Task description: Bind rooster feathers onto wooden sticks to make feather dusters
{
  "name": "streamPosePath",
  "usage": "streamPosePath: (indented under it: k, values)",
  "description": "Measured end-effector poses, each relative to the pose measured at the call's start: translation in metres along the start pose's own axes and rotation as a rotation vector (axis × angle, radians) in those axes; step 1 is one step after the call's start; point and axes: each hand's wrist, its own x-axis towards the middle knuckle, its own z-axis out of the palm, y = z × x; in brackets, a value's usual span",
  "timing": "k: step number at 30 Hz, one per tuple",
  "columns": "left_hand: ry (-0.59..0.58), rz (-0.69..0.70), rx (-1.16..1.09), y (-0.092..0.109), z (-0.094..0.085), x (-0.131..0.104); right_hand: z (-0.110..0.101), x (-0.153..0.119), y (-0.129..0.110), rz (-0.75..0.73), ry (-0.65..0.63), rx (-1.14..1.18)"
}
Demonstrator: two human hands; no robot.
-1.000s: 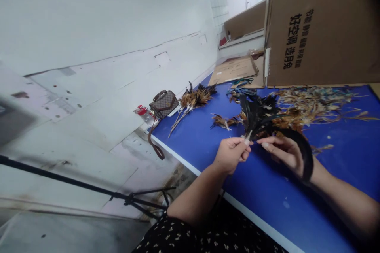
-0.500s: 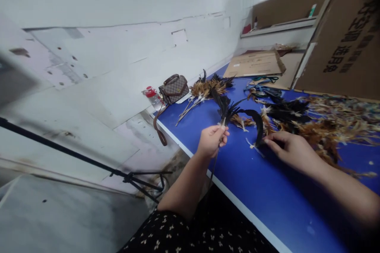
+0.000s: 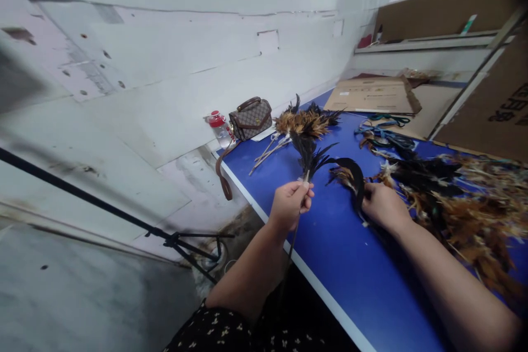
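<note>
Black feather bunch (image 3: pixel 307 157) above the blue tabletop (image 3: pixel 330 247), left of the brown feathers (image 3: pixel 343 176), looks light, soft, easily bent; best held by its base, where the left hand (image 3: pixel 292 201) pinches. Whether the right hand (image 3: pixel 383 206) grips anything, I cannot tell.

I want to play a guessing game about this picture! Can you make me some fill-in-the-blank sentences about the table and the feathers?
The left hand holds some feathers whose colour is ______.
The top of the table is ______.
The bottle by the handbag has a lid coloured ______.
The handbag has a long brown ______ hanging over the table's edge.

Missing words, in order: black; blue; red; strap.
</note>
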Motion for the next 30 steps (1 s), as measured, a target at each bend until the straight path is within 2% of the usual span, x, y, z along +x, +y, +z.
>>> streamPosePath:
  k: [4,9,10,11,12,15,16,20,23,26,30]
  values:
    - [0.010,-0.002,-0.015,-0.005,0.002,0.005,-0.012,-0.010,0.016,-0.045,-0.032,0.114]
    - [-0.024,-0.033,-0.033,-0.013,0.013,0.006,-0.046,-0.027,0.049,-0.241,-0.307,0.173]
    - [-0.037,-0.038,-0.035,-0.014,0.015,0.005,-0.054,-0.027,0.058,-0.252,-0.327,0.173]
    - [-0.050,-0.041,-0.037,-0.014,0.017,0.005,-0.061,-0.026,0.067,-0.226,-0.296,0.154]
    - [-0.058,-0.043,-0.039,-0.015,0.019,0.004,-0.067,-0.024,0.077,-0.167,-0.211,0.115]
    - [-0.058,-0.062,-0.031,-0.015,0.024,0.002,-0.072,-0.008,0.103,0.031,0.138,-0.058]
    - [-0.054,-0.069,-0.025,-0.015,0.026,0.002,-0.069,-0.001,0.110,0.067,0.208,-0.112]
    - [-0.063,-0.070,0.001,-0.013,0.030,0.001,-0.049,0.024,0.127,0.090,0.230,-0.229]
    - [-0.079,-0.061,0.009,-0.012,0.030,0.000,-0.044,0.028,0.130,0.050,0.246,-0.208]
    - [-0.077,-0.062,0.005,-0.011,0.030,0.000,-0.057,0.018,0.126,0.023,0.329,-0.167]
    - [-0.065,-0.054,-0.018,-0.011,0.031,0.000,-0.093,-0.014,0.113,0.004,0.473,0.009]
